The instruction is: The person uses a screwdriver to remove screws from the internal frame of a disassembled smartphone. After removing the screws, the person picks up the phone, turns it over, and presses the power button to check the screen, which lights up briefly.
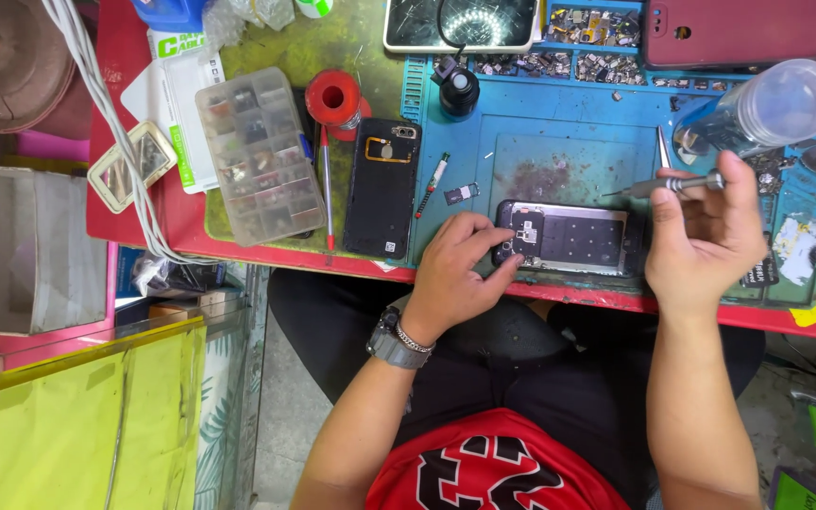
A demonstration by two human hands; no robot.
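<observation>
Left hand (460,269) nearest me, fingers pinched on the opened black phone's (569,238) left end, at the blue mat's (559,142) front edge. Right hand (705,231) grips the slim metal screwdriver (672,184); I'd keep it vertical, light pressure.

A clear plastic parts organizer (260,156) lay on the red table (115,203), with white cables (110,123) running past a small framed object (132,165). Beside the organizer stood a red spool (333,97) and a black phone back cover (382,187). On the blue work mat (559,132) sat a black round loupe (458,90), a cracked phone (460,24) and a clear plastic cup on its side (776,104). A maroon phone case (734,30) lay at the far edge.
</observation>
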